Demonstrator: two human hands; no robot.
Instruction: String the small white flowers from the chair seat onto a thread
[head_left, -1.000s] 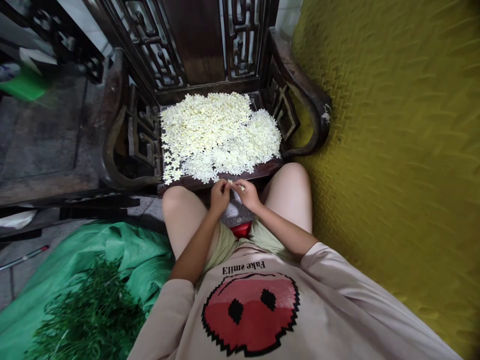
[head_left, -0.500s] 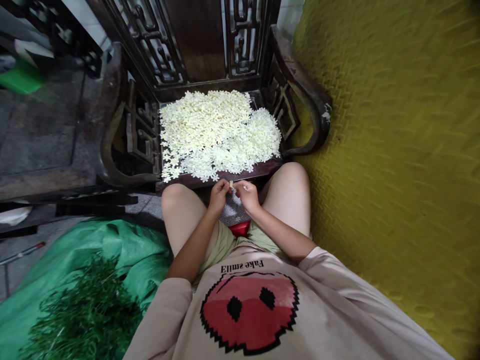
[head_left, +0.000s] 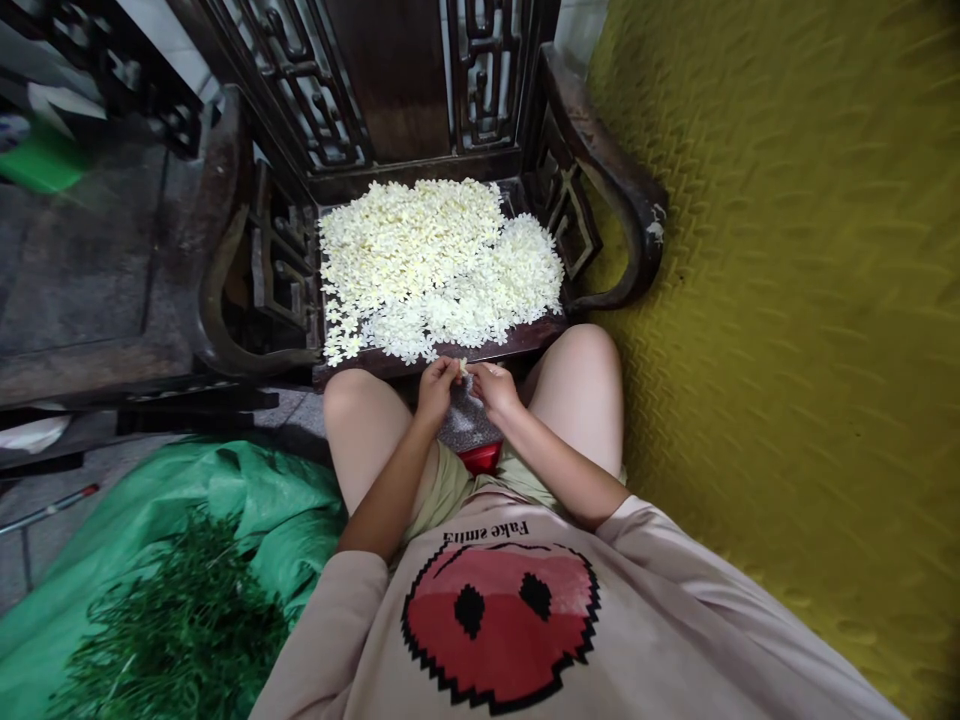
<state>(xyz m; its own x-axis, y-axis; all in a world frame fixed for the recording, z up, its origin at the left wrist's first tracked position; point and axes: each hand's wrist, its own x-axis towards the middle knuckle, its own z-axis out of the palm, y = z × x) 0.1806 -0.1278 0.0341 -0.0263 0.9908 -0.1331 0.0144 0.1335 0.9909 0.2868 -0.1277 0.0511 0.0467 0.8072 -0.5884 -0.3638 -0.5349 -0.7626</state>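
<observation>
Between my knees, just off the front edge of the chair seat, my two hands meet fingertip to fingertip. My left hand (head_left: 437,390) is closed in a pinch on a small pale flower (head_left: 463,367). Close beside it, my right hand (head_left: 493,388) is pinched too, its fingertips almost at the flower; what they grip is too small to make out. A thick spread of white, yellowish-centred flowers (head_left: 420,250) covers most of the dark wooden chair seat (head_left: 480,352) in front of me.
Curved armrests (head_left: 651,225) flank the seat. To the right rises a yellow textured surface (head_left: 787,300). At lower left, leafy green stems (head_left: 180,620) lie on a green sheet (head_left: 225,465). Something red (head_left: 480,458) shows between my thighs. A second dark wooden seat (head_left: 82,270) stands left.
Both hands stay at the same spot with small finger movements. A pale bit visible in my right hand earlier no longer shows. The flowers on the seat look unchanged.
</observation>
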